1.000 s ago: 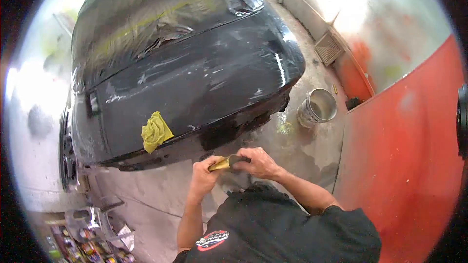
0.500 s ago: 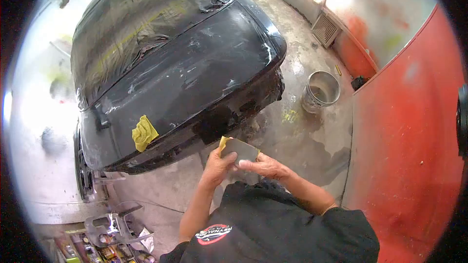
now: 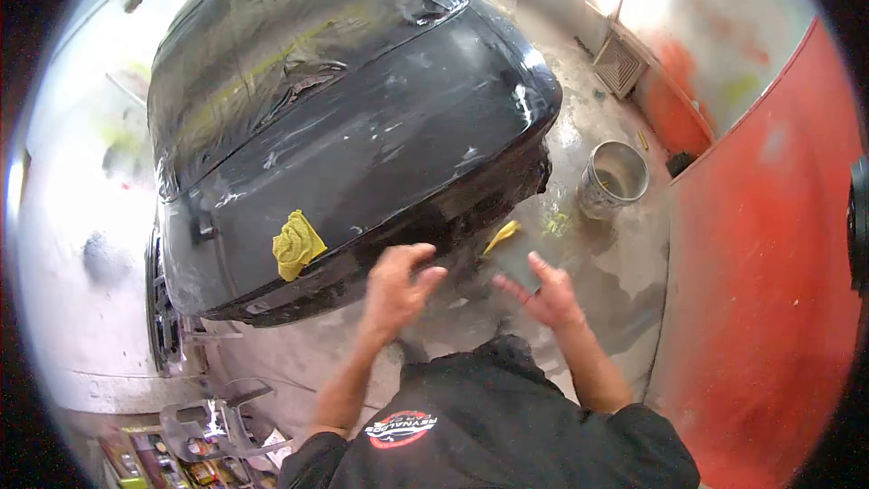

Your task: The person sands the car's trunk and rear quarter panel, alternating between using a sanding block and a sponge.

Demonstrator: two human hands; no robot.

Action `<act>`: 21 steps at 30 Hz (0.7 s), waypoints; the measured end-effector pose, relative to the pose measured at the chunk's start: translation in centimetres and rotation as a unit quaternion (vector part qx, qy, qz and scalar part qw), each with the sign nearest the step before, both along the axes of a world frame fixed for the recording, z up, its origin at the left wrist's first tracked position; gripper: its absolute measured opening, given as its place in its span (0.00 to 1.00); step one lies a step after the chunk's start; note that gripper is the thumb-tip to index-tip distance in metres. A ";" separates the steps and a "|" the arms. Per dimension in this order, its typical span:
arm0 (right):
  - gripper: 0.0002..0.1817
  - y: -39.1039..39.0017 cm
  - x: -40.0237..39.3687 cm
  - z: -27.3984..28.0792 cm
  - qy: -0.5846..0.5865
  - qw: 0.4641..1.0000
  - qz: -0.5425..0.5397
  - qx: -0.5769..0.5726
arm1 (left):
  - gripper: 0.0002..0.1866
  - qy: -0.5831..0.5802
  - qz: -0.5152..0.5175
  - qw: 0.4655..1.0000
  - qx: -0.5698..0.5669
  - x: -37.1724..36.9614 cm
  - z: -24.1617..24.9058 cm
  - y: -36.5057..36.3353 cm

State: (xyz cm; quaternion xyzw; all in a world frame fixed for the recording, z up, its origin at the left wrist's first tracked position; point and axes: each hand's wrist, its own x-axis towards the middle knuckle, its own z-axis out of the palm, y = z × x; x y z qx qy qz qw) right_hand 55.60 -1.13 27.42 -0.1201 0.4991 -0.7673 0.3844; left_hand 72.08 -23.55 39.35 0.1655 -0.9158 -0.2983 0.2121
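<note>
A sheet of sandpaper (image 3: 517, 264), grey on its face with a curled yellow edge, is at my right hand (image 3: 549, 297). My right thumb and fingers appear to grip its near side; blur softens the sheet's outline against the floor. To the left, my left hand (image 3: 398, 290) is apart from the sheet, fingers bent and spread, with nothing in it. Beyond both hands is the rear of a black car (image 3: 389, 154), its trunk lid dull with pale smears. A crumpled yellow cloth (image 3: 297, 246) lies on the lid's near left edge.
Plastic masking (image 3: 262, 63) covers the car's rear window. A metal bucket (image 3: 615, 181) stands on the wet concrete floor (image 3: 597, 281) at the right. A red-painted wall (image 3: 769, 244) rises beyond it. Tools and cans (image 3: 172, 462) crowd the lower left, near a grey frame-like part (image 3: 195, 426).
My left hand has let go of the sandpaper and moved left. My right hand and the sheet have shifted right. The view has turned slightly, so the car appears farther right.
</note>
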 end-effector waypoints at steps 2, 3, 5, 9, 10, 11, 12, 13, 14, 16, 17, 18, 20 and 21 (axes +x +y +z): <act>0.17 -1.3 -0.6 0.5 0.039 0.997 -0.071 0.014 | 0.30 0.015 -0.044 0.984 -0.174 3.7 1.9 -5.7; 0.17 -2.2 -0.6 1.1 0.033 0.994 -0.104 0.013 | 0.33 -0.028 -0.032 0.972 -0.230 5.8 2.4 -8.2; 0.17 -4.0 -0.3 0.6 0.011 0.988 -0.156 0.000 | 0.39 -0.100 -0.022 0.940 -0.327 8.9 3.0 -12.2; 0.18 -10.5 4.0 1.1 -0.137 0.943 -0.296 -0.064 | 0.44 -0.148 -0.046 0.907 -0.390 11.7 4.1 -18.6; 0.18 -12.3 5.4 1.0 -0.139 0.931 -0.332 -0.051 | 0.45 -0.145 -0.049 0.914 -0.376 11.9 4.0 -19.8; 0.19 -14.4 6.5 0.9 -0.139 0.920 -0.364 -0.040 | 0.40 -0.103 -0.082 0.928 -0.348 11.8 3.4 -21.2; 0.20 -16.4 7.2 0.8 -0.138 0.909 -0.393 -0.031 | 0.35 -0.062 -0.112 0.939 -0.319 11.3 2.6 -22.6; 0.23 -18.0 7.6 1.0 -0.110 0.911 -0.396 -0.012 | 0.30 -0.025 -0.142 0.946 -0.290 10.7 1.8 -23.9; 0.27 -19.4 8.1 0.9 -0.086 0.912 -0.401 0.006 | 0.24 0.010 -0.175 0.950 -0.259 9.8 1.3 -24.8; 0.34 -21.4 8.4 0.0 0.042 0.916 -0.385 0.103 | 0.11 0.086 -0.214 0.934 -0.272 6.3 1.5 -24.1; 0.35 -22.4 8.9 0.9 0.097 0.904 -0.390 0.143 | 0.10 0.095 -0.230 0.930 -0.272 4.6 1.3 -24.0; 0.36 -23.5 9.5 2.4 0.151 0.889 -0.392 0.183 | 0.08 0.103 -0.245 0.925 -0.272 2.7 1.1 -23.7; 0.36 -26.3 11.6 3.3 0.149 0.899 -0.381 0.158 | 0.05 0.130 -0.263 0.907 -0.303 -2.0 0.8 -22.3; 0.38 -28.2 13.5 2.9 0.157 0.902 -0.388 0.107 | 0.04 0.139 -0.260 0.901 -0.317 -4.0 0.4 -21.6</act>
